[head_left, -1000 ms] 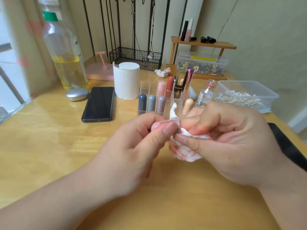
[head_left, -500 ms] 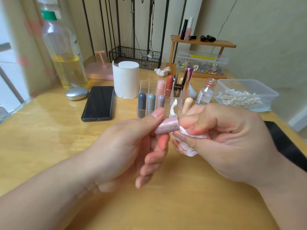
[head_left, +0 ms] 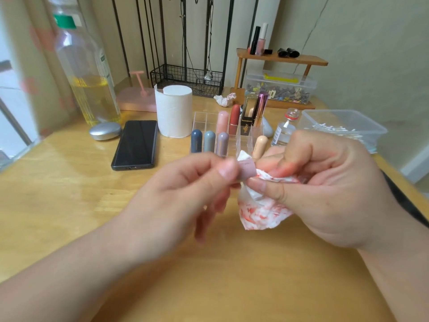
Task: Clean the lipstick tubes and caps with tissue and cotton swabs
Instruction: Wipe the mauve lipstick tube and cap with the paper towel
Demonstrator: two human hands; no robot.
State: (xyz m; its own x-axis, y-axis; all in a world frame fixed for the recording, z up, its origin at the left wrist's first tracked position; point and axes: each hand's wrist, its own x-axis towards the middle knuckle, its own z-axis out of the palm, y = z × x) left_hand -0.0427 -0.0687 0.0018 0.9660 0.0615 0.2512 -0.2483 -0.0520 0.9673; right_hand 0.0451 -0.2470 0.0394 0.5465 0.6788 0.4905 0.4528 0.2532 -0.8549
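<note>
My left hand (head_left: 185, 196) pinches a small mauve-pink lipstick cap (head_left: 247, 169) between thumb and forefinger, its other fingers hanging loose below. My right hand (head_left: 325, 189) grips a white tissue (head_left: 260, 212) smeared with red lipstick and pushes a fold of it against the cap's open end. Both hands hover above the wooden table (head_left: 58, 205). Behind them stands a clear organiser (head_left: 204, 118) with several lipstick tubes upright in it. A clear tub of cotton swabs (head_left: 341, 127) sits at the right.
A tissue roll (head_left: 174, 110), a black phone (head_left: 137, 145), a silver oval case (head_left: 105, 131) and a big bottle of yellow liquid (head_left: 86, 73) stand at the back left. A small glass vial (head_left: 284, 131), a crumpled tissue (head_left: 224, 99) and a wooden shelf (head_left: 281, 59) lie further back.
My left hand has turned the cap between its fingertips, and its lower fingers have opened out. The right hand keeps the tissue pressed against the cap's end, with more stained tissue hanging below.
</note>
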